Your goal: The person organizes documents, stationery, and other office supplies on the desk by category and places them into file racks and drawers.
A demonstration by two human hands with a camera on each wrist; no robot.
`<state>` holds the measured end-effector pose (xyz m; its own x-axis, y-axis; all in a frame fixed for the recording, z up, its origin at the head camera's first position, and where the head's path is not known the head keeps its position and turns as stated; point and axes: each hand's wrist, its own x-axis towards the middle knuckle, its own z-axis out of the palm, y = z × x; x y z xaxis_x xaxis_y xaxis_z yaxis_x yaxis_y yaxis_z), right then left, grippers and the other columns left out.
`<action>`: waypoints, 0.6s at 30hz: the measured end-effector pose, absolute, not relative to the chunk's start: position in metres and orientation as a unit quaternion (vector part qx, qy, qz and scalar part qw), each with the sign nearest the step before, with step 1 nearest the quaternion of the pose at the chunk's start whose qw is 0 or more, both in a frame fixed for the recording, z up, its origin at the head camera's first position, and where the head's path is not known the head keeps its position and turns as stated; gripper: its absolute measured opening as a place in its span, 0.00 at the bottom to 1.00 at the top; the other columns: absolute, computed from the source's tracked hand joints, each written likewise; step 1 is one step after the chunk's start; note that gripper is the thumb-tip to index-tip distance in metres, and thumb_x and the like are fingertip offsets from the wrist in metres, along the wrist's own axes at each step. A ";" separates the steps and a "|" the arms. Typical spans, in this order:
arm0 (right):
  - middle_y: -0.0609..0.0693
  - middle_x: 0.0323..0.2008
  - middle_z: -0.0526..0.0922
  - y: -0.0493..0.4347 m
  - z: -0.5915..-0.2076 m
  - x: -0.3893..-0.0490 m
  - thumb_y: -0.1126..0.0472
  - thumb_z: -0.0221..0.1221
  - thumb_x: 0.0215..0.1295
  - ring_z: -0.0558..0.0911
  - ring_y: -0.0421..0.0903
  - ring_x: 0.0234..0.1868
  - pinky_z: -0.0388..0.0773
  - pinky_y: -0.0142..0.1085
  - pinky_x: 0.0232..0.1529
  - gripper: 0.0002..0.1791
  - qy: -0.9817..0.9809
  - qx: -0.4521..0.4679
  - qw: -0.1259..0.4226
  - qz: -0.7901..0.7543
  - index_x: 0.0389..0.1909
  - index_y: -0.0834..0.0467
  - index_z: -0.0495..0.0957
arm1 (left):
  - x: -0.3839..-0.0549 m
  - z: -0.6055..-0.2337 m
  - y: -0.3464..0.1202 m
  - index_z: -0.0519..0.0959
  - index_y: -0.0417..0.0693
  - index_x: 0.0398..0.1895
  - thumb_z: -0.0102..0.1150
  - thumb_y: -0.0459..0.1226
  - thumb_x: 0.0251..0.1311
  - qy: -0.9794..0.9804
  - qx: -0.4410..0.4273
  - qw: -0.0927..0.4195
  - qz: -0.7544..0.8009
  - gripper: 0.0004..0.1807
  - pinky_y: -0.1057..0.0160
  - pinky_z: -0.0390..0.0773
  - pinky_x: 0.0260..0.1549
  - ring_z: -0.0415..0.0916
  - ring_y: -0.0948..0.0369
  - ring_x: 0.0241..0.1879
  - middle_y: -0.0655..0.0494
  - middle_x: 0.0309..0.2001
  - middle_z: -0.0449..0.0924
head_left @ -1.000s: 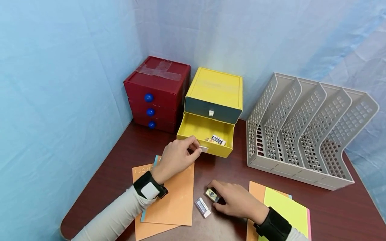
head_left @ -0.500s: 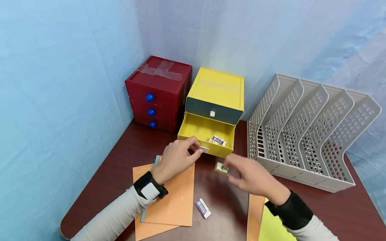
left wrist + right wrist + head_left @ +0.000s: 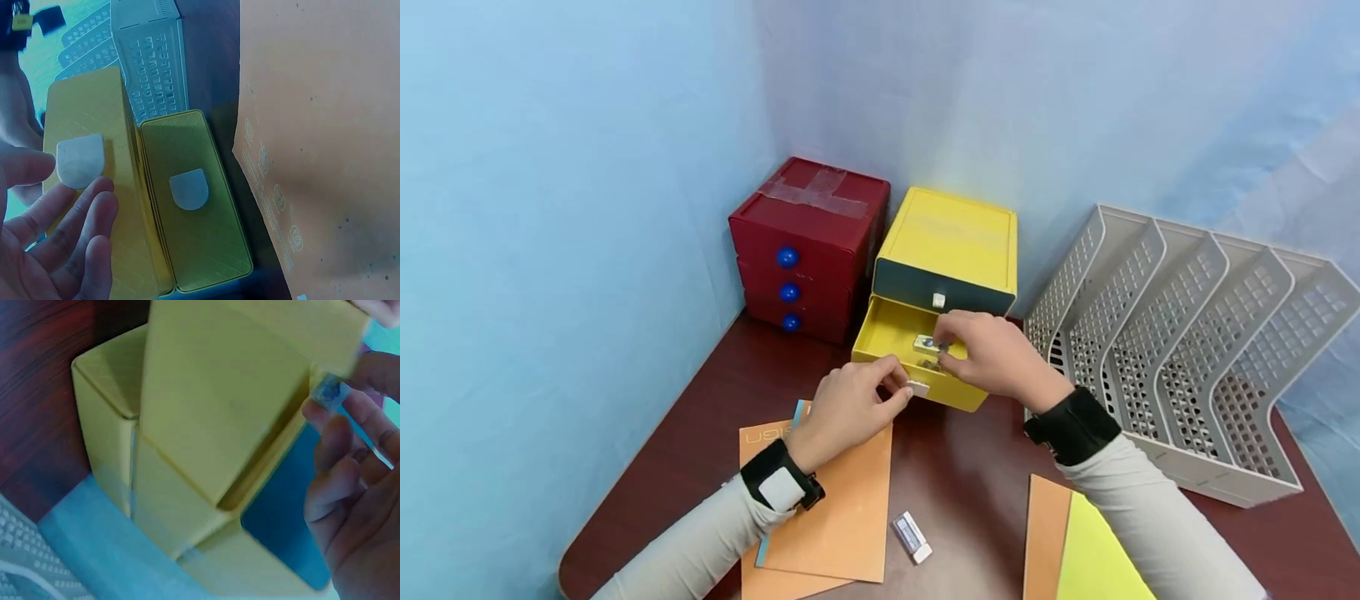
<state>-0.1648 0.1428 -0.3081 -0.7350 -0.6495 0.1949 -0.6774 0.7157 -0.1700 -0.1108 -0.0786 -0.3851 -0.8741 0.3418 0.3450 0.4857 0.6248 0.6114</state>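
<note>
My left hand (image 3: 850,408) pinches the white handle (image 3: 917,388) of the pulled-out yellow drawer (image 3: 953,395). In the left wrist view, thumb and fingertips meet the edge of that handle (image 3: 80,161). Over the drawer's inside, my right hand (image 3: 996,354) holds a small eraser (image 3: 925,343) with a yellow and dark sleeve between thumb and fingers; the right wrist view shows the eraser (image 3: 328,389) at the fingertips. Beneath it, items in the drawer are mostly hidden by the hand. A white eraser (image 3: 912,537) with a dark-printed sleeve lies on the table.
Left of the yellow drawer unit (image 3: 955,237) stands a dark red one (image 3: 820,217) with blue knobs. A grey file rack (image 3: 1195,467) occupies the right. Orange booklets (image 3: 835,508) lie under my left forearm, and orange and yellow-green ones (image 3: 1090,550) near my right sleeve.
My right hand has picked up the yellow-sleeved eraser from the table and carried it forward over the open drawer. My left hand has stayed at the handle. The head view has shifted slightly.
</note>
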 end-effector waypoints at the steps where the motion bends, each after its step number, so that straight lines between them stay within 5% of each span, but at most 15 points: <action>1: 0.41 0.34 0.79 0.140 -0.312 -0.168 0.56 0.62 0.59 0.76 0.39 0.31 0.77 0.38 0.32 0.06 -0.926 0.355 0.051 0.116 0.37 0.48 0.76 | -0.110 -0.386 -0.077 0.75 0.66 0.38 0.58 0.52 0.61 -0.896 -0.233 0.096 -0.366 0.06 0.68 0.70 0.15 0.70 0.74 0.21 0.74 0.30 0.80; 18: 0.37 0.25 0.79 0.117 -0.333 -0.194 0.58 0.64 0.59 0.75 0.38 0.22 0.74 0.33 0.25 0.06 -0.929 0.338 -0.049 0.143 0.26 0.42 0.80 | -0.111 -0.385 -0.080 0.76 0.66 0.39 0.59 0.52 0.61 -0.897 -0.231 0.096 -0.365 0.07 0.67 0.70 0.13 0.70 0.74 0.21 0.74 0.30 0.80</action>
